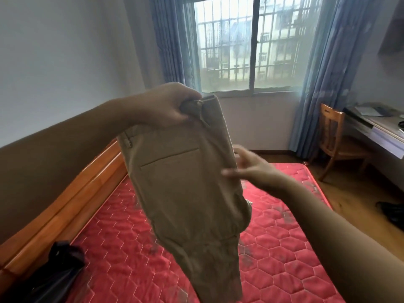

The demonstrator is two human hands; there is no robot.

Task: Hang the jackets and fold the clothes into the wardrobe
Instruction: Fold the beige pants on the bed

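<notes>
My left hand (166,106) gripped the bunched waistband of the khaki trousers (181,184), which hung at centre frame above the red mattress (284,248). My right hand (251,169), blurred, was at their right edge, thumb on the cloth; whether it held them I could not tell. A dark garment (61,270) lay at lower left.

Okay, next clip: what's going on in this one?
A person stands over a bed, holding up a pair of khaki trousers. The left hand grips the waistband with its fingers curled round it, so the legs hang above the red mattress. The right hand, open and blurred, is at the trousers' side edge. A dark garment lies on the mattress, near left.
</notes>
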